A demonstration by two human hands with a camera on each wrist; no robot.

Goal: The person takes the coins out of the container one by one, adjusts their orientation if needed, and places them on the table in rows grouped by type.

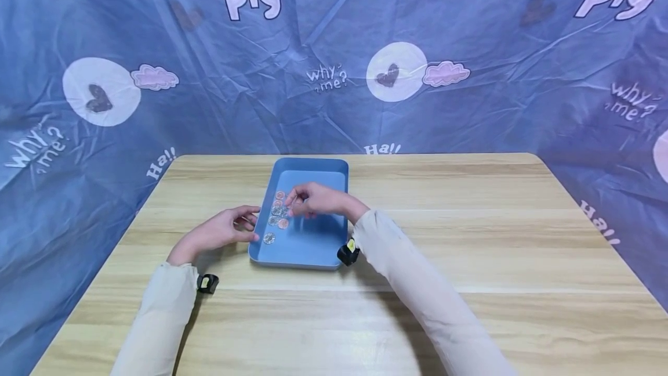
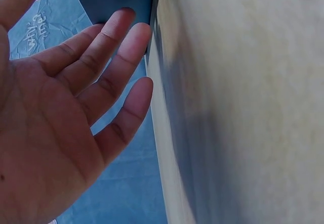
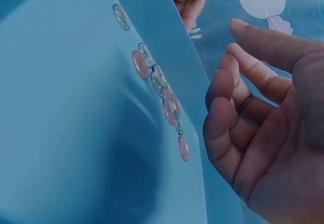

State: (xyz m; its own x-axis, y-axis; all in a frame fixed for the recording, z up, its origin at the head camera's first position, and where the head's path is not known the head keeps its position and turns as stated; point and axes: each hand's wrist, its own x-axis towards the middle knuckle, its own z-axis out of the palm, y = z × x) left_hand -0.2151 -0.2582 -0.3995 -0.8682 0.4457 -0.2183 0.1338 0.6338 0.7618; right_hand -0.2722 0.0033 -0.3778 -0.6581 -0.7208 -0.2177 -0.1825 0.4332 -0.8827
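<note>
A shallow blue tray (image 1: 313, 251) lies on the table, with several small round coin-like discs along its left side. Some are silver, like the nearest one (image 1: 268, 238); others are copper-pink, such as this disc (image 3: 184, 148). A few overlap. My right hand (image 1: 317, 199) hovers over the tray beside the discs, fingers loosely bent; in the right wrist view nothing shows between thumb and fingers. At the tray's left rim is my left hand (image 1: 225, 230), thumb and fingertips right at the edge. Its palm and relaxed fingers (image 2: 124, 47) fill much of the left wrist view.
The light wooden table (image 1: 469, 237) extends on both sides of the tray and in front of it. Behind hangs a blue printed cloth (image 1: 323, 115). Both wrists carry a small black device, one near the tray's front right corner (image 1: 348, 252).
</note>
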